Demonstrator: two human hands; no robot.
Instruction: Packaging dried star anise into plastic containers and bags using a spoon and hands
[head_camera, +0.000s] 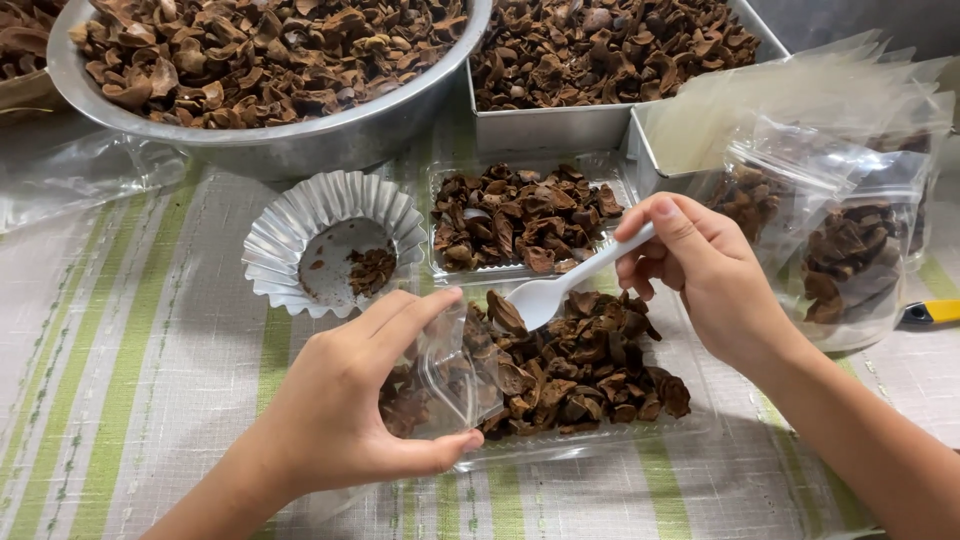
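Right hand (705, 275) pinches white plastic spoon (570, 285) by handle, bowl down on heap of brown, curled, dry husk pieces (580, 365). Left hand (350, 410) curls around clear plastic pouch (450, 375), thumb and fingers gripping mouth; pouch glossy, creased, few pieces inside. Heap lies in clear shallow tray (600, 440) near front edge of striped tablecloth (150, 350). Behind: second filled tray (520, 215), fluted foil cup (330, 240), round metal basin (280, 130), filled bags (850, 250) toward right edge.
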